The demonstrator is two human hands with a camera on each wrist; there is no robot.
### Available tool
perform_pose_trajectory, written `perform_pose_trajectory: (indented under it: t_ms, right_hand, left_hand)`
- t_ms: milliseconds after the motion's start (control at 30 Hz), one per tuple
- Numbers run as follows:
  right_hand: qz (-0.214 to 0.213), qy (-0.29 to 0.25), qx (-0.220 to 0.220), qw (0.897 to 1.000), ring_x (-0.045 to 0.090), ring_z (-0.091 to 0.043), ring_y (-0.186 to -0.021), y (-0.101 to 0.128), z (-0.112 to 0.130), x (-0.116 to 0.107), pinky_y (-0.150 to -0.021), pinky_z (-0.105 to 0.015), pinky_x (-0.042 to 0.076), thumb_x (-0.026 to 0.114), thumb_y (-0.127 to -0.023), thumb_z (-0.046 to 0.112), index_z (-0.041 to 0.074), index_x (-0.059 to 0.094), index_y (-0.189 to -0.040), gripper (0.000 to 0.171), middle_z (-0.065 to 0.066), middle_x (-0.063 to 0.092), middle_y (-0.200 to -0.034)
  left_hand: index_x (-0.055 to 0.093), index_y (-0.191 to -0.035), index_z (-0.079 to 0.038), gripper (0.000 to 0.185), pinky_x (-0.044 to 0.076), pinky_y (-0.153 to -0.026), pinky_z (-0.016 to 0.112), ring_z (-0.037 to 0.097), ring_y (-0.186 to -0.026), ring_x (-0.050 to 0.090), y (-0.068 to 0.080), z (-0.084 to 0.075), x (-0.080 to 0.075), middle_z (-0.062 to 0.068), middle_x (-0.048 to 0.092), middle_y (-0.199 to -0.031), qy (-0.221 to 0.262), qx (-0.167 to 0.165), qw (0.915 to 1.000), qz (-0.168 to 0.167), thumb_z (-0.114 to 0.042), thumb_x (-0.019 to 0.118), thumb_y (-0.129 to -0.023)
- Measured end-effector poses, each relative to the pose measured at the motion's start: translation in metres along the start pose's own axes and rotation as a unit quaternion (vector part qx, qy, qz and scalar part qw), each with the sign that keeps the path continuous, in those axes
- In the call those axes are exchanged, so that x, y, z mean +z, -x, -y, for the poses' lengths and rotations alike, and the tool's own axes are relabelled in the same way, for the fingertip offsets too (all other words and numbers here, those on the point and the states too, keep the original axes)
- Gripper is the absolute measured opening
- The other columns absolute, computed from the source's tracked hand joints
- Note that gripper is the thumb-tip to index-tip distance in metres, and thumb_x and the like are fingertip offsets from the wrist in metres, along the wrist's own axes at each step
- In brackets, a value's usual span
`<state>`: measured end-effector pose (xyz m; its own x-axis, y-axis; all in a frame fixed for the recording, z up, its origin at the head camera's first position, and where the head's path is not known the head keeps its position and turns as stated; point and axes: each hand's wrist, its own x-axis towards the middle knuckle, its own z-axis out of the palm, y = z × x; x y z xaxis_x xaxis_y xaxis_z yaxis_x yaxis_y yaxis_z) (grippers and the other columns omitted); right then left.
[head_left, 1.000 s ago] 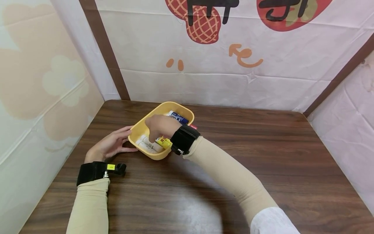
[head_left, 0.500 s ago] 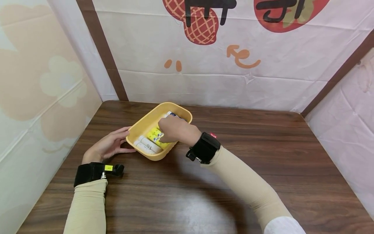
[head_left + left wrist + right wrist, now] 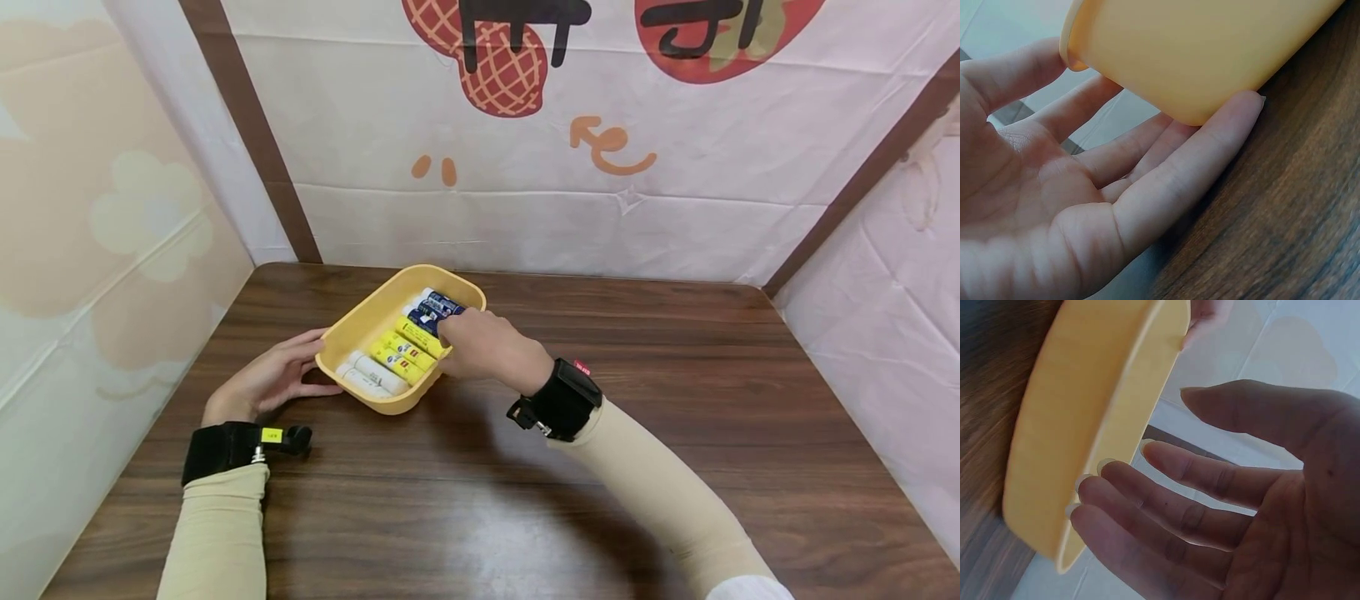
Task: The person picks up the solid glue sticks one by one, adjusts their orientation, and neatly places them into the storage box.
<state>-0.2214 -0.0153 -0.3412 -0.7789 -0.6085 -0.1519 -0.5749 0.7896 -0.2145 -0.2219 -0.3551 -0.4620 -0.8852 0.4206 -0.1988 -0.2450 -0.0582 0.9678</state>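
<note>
A dark wood-grain table (image 3: 675, 400) is being enclosed on three sides by pale fabric walls. The back wall (image 3: 525, 192) is being decorated with red and orange cartoon prints and black lettering, and brown strips (image 3: 247, 125) are marking the corners. Soft light is being reflected off the tabletop.

A shallow yellow tray (image 3: 358, 322) with rounded corners sits on the dark wooden worktop (image 3: 675, 400), set at a slant. Inside it, small tubes lie side by side in a row: white ones (image 3: 371, 372) nearest, yellow ones (image 3: 405, 350) in the middle, dark blue ones (image 3: 435, 305) at the far end.
</note>
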Motion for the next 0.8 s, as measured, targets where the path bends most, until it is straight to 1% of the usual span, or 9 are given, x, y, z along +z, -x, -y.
perform_pose_trajectory:
  t_ms: [67, 167, 267, 400, 433, 467, 633, 700, 800]
  right_hand:
    - [-0.009, 0.000, -0.001, 1.000, 0.052, -0.014, -0.074, 0.005, -0.006, 0.002, -0.058, -0.024, 0.039, 0.069, -0.098, 0.025, 0.011, 0.067, -0.093, 0.016, 0.001, 0.056, -0.083]
    - [-0.005, -0.011, 0.007, 1.000, 0.047, -0.015, -0.068, 0.013, -0.017, 0.004, -0.056, -0.026, 0.035, 0.069, -0.099, 0.025, 0.010, 0.063, -0.087, 0.020, 0.000, 0.049, -0.077]
    - [0.000, -0.012, 0.019, 1.000, 0.047, -0.014, -0.068, 0.022, -0.030, 0.005, -0.057, -0.026, 0.037, 0.069, -0.099, 0.027, 0.010, 0.066, -0.095, 0.018, 0.001, 0.053, -0.079]
    - [0.006, -0.023, 0.031, 0.999, 0.053, -0.014, -0.071, 0.032, -0.048, 0.010, -0.060, -0.028, 0.044, 0.068, -0.100, 0.026, 0.008, 0.070, -0.114, 0.023, -0.003, 0.064, -0.087]
    - [0.010, -0.029, 0.035, 0.999, 0.054, -0.016, -0.070, 0.035, -0.053, 0.011, -0.060, -0.029, 0.045, 0.068, -0.100, 0.025, 0.007, 0.070, -0.115, 0.023, -0.004, 0.065, -0.086]
    - [0.012, -0.035, 0.041, 0.998, 0.056, -0.016, -0.072, 0.038, -0.057, 0.012, -0.062, -0.029, 0.047, 0.068, -0.100, 0.024, 0.007, 0.070, -0.118, 0.025, -0.005, 0.066, -0.088]
    - [0.020, -0.057, 0.065, 0.996, 0.066, -0.018, -0.084, 0.051, -0.077, 0.019, -0.076, -0.036, 0.057, 0.066, -0.101, 0.023, 0.005, 0.068, -0.125, 0.029, -0.009, 0.072, -0.107]
    - [0.018, -0.061, 0.068, 0.996, 0.068, -0.019, -0.089, 0.055, -0.084, 0.020, -0.081, -0.038, 0.059, 0.065, -0.102, 0.022, 0.005, 0.068, -0.126, 0.030, -0.011, 0.072, -0.112]
    - [0.013, -0.063, 0.071, 0.995, 0.070, -0.022, -0.094, 0.060, -0.092, 0.021, -0.084, -0.041, 0.060, 0.064, -0.102, 0.022, 0.004, 0.068, -0.126, 0.030, -0.012, 0.072, -0.115]
  left_hand:
    - [0.027, -0.161, -0.012, 0.050, 0.062, -0.098, 0.043, 0.003, -0.123, 0.060, 0.000, 0.001, -0.001, -0.011, 0.051, -0.142, -0.001, 0.002, 1.0000, 0.002, -0.022, 0.040, -0.114]
    - [0.030, -0.160, -0.014, 0.048, 0.062, -0.098, 0.044, 0.003, -0.122, 0.060, 0.000, 0.001, -0.001, -0.012, 0.052, -0.141, 0.000, 0.003, 1.0000, 0.004, -0.022, 0.039, -0.114]
    - [0.032, -0.159, -0.016, 0.046, 0.062, -0.098, 0.044, 0.003, -0.122, 0.060, 0.000, 0.001, -0.001, -0.013, 0.053, -0.140, 0.005, 0.002, 1.0000, 0.004, -0.022, 0.040, -0.114]
    - [0.032, -0.159, -0.015, 0.047, 0.062, -0.097, 0.044, 0.003, -0.122, 0.061, -0.001, 0.001, -0.001, -0.013, 0.054, -0.140, 0.007, -0.001, 1.0000, -0.001, -0.022, 0.040, -0.113]
    - [0.032, -0.159, -0.015, 0.047, 0.062, -0.097, 0.044, 0.003, -0.122, 0.061, -0.001, 0.000, 0.000, -0.013, 0.054, -0.140, 0.007, -0.001, 1.0000, -0.001, -0.022, 0.041, -0.113]
    - [0.031, -0.160, -0.014, 0.048, 0.062, -0.097, 0.044, 0.003, -0.122, 0.061, -0.001, 0.000, 0.000, -0.012, 0.053, -0.140, 0.005, 0.000, 1.0000, -0.001, -0.023, 0.041, -0.113]
    - [0.030, -0.160, -0.013, 0.048, 0.062, -0.097, 0.044, 0.003, -0.123, 0.060, -0.001, 0.000, 0.000, -0.012, 0.053, -0.141, 0.002, 0.004, 1.0000, 0.005, -0.022, 0.039, -0.114]
    - [0.030, -0.160, -0.013, 0.048, 0.062, -0.097, 0.044, 0.003, -0.123, 0.060, -0.001, 0.000, 0.001, -0.012, 0.054, -0.140, 0.002, 0.005, 1.0000, 0.006, -0.021, 0.039, -0.114]
    - [0.030, -0.159, -0.013, 0.047, 0.062, -0.097, 0.044, 0.003, -0.122, 0.060, 0.000, 0.000, 0.001, -0.012, 0.054, -0.140, 0.002, 0.003, 1.0000, 0.002, -0.022, 0.039, -0.114]
